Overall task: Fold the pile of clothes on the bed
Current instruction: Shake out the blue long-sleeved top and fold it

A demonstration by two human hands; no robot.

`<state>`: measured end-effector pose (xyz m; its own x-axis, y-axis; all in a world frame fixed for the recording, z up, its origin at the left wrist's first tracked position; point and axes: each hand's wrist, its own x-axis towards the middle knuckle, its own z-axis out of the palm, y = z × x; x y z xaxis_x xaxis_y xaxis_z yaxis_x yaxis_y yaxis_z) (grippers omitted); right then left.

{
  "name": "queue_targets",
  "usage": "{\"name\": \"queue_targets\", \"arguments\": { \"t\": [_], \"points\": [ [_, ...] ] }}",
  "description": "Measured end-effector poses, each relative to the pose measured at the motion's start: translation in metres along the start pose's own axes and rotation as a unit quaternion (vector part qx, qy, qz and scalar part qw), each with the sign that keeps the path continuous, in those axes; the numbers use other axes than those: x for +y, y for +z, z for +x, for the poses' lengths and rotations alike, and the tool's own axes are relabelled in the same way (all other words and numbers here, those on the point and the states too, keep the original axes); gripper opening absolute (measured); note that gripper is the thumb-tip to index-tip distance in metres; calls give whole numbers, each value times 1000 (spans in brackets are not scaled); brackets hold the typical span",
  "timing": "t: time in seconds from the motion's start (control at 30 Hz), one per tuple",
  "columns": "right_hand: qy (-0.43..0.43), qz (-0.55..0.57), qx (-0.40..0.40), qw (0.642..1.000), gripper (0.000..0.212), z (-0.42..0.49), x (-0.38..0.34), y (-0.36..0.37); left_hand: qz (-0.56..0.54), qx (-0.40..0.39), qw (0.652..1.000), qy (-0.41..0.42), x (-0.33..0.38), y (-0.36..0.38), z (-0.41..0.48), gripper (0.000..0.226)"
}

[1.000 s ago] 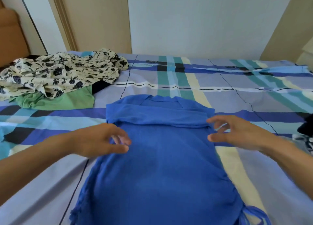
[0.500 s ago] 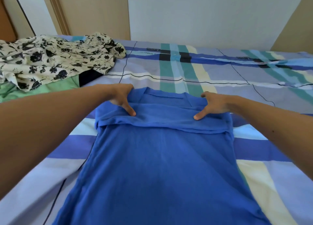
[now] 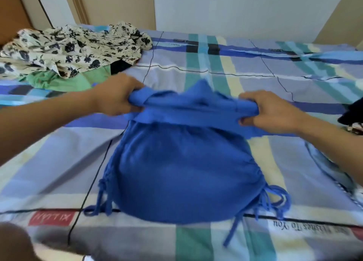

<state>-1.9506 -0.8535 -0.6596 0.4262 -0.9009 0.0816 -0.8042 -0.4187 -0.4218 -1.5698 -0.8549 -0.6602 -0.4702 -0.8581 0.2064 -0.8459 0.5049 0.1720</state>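
Both hands are closed on one item. My left hand (image 3: 115,96) has its fingers curled round the left corner of the folded upper band of a royal-blue soft-knit garment with gathered sides (image 3: 184,172). My right hand (image 3: 269,111) pinches the right corner of the same band, fingers over and thumb beneath. The band is raised and bunched between the two hands, and blur softens its edges.

The garment's body lies flat on a plaid cotton bed sheet in blue, teal and cream (image 3: 255,68), rounded hem nearest me. Thin blue tie cords trail from the garment's left side (image 3: 102,198), and further cords from its right side (image 3: 275,200).

Positions relative to the blue garment:
- Beyond and to the left: a crumpled cream cloth with black flower print (image 3: 74,46), lying partly over a plain green cloth (image 3: 64,82). A small black patch of fabric (image 3: 118,66) shows at the near edge of that pile.
- To the right, at the frame edge: a dark item (image 3: 351,111), well apart. I cannot tell what it is.
- Nearer me, left of the hem: a red printed label (image 3: 51,218) on the sheet.
- Nearer me, right of the hem: upside-down dark lettering (image 3: 310,225) on the sheet.
- Beyond: a pale wall (image 3: 235,9).
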Motion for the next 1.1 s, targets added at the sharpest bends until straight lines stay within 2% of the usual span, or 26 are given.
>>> {"name": "queue_targets", "arguments": {
  "t": [0.07, 0.13, 0.17, 0.23, 0.27, 0.3, 0.33, 0.37, 0.43, 0.5, 0.57, 0.67, 0.73, 0.8, 0.87, 0.93, 1.03, 1.07, 1.1],
  "points": [
    [-56, 7, -34, 998, 29, -40, -3, 15, -1, -44, 999, 21, 21, 3, -41, 23],
    [-69, -3, -135, 988, 30, -74, -5, 28, 35, -155, 987, 31, 44, 7, -76, 26],
    [-51, -11, -211, 976, 33, -86, -7, 31, 44, -257, 965, 23, 54, 7, -88, 30],
    [25, -15, -389, 921, 44, -103, -15, 22, 10, -466, 884, -28, 69, 3, -99, 35],
    [53, 2, -455, 889, 44, -108, -21, 15, -13, -525, 849, -56, 74, -1, -100, 35],
    [69, 33, -479, 875, 42, -110, -26, 9, -38, -542, 836, -81, 76, -4, -98, 37],
    [74, 68, -452, 886, 42, -109, -28, 6, -66, -515, 849, -99, 75, -2, -93, 39],
    [75, 94, -380, 917, 40, -103, -28, 6, -80, -448, 884, -106, 72, 0, -86, 44],
    [99, 114, -169, 974, 29, -87, -19, 18, -68, -274, 952, -115, 62, 14, -70, 50],
    [138, 123, 20, 983, 26, -70, -6, 36, -23, -171, 978, -121, 48, 33, -56, 51],
    [182, 146, 96, 968, 40, -58, 7, 51, -32, -130, 976, -170, 34, 49, -47, 48],
    [256, 229, 40, 938, 66, -48, 20, 63, -106, -129, 952, -256, 15, 65, -43, 49],
    [292, 260, -23, 920, 76, -43, 25, 66, -103, -144, 946, -271, 4, 73, -42, 33],
    [311, 278, -78, 906, 71, -40, 29, 64, -95, -143, 950, -262, 1, 75, -41, 21],
    [302, 313, -110, 894, 54, -38, 34, 59, -110, -103, 957, -249, -1, 72, -37, 28],
    [292, 345, -60, 890, 47, -34, 42, 56, -113, -42, 962, -245, -5, 71, -34, 31],
    [289, 361, 87, 882, 43, -26, 49, 59, -81, 21, 959, -272, -14, 77, -24, 16],
    [296, 353, 105, 881, 47, -25, 50, 60, -34, 30, 957, -286, -13, 78, -21, 16],
    [307, 339, 92, 884, 54, -25, 51, 60, 22, 26, 955, -294, -9, 80, -18, 28]
  ]
}}
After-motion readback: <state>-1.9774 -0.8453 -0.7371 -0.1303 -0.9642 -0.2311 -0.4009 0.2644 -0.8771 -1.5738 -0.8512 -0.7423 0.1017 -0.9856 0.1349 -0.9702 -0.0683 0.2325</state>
